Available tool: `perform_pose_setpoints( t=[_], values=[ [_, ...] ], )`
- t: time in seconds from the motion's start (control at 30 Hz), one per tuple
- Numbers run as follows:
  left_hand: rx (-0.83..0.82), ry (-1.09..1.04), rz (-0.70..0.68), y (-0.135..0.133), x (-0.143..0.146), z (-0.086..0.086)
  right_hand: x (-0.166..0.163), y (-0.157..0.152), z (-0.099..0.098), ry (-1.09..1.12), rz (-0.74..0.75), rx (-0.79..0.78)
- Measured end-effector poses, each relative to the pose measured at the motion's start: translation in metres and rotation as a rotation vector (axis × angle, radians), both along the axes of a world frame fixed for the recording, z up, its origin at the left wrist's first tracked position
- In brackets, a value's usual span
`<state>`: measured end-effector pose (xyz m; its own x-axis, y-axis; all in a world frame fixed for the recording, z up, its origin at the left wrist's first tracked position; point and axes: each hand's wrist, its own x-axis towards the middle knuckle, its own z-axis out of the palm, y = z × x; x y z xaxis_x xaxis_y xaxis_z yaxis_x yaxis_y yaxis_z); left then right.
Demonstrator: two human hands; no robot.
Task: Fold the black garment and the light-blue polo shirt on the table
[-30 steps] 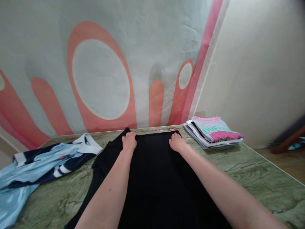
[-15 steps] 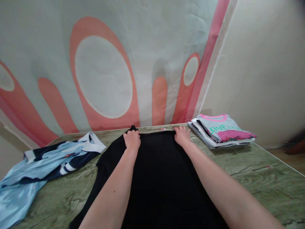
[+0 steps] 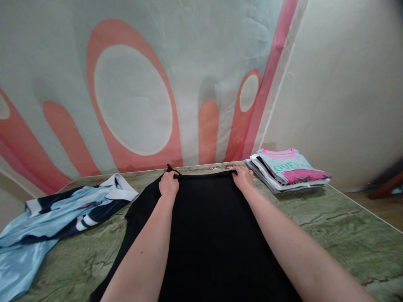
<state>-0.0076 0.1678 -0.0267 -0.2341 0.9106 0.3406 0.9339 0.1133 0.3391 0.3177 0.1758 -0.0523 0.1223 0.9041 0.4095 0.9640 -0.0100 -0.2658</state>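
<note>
A black shirt lies spread over the table in front of me, its near end running out of view at the bottom. My left hand is closed on its far edge at the left, beside a small pointed bit of cloth that sticks up. At the far right corner my right hand pinches the same edge. Between the two hands the edge runs nearly straight. Some of the shirt spreads out to the left, past my left forearm.
On the wood-patterned table, a stack of folded shirts stands at the back right. A crumpled light blue and navy shirt with a white collar lies at the left. Behind the table rises a wall with a pink mural.
The fingers of my right hand have curled onto the shirt's far edge, where they lay flatter before. My left hand has shifted slightly, and the view has turned a little.
</note>
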Motion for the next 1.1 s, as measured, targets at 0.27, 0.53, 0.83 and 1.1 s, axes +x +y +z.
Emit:
perform_pose_setpoints(
  t=[0.27, 0.53, 0.83, 1.1],
  values=[
    [0.211, -0.160, 0.096, -0.003, 0.001, 0.008, 0.003, 0.000, 0.002, 0.060, -0.064, -0.020],
    [0.261, -0.383, -0.045, 0.010, 0.005, -0.003, 0.002, 0.000, 0.005, 0.129, -0.172, -0.042],
    [0.142, -0.231, -0.163, 0.003, 0.014, 0.000, 0.006, 0.001, 0.006, 0.202, -0.295, -0.136],
    [0.037, -0.066, -0.318, -0.008, 0.035, 0.008, -0.006, -0.009, 0.015, 0.112, -0.133, -0.110]
  ],
)
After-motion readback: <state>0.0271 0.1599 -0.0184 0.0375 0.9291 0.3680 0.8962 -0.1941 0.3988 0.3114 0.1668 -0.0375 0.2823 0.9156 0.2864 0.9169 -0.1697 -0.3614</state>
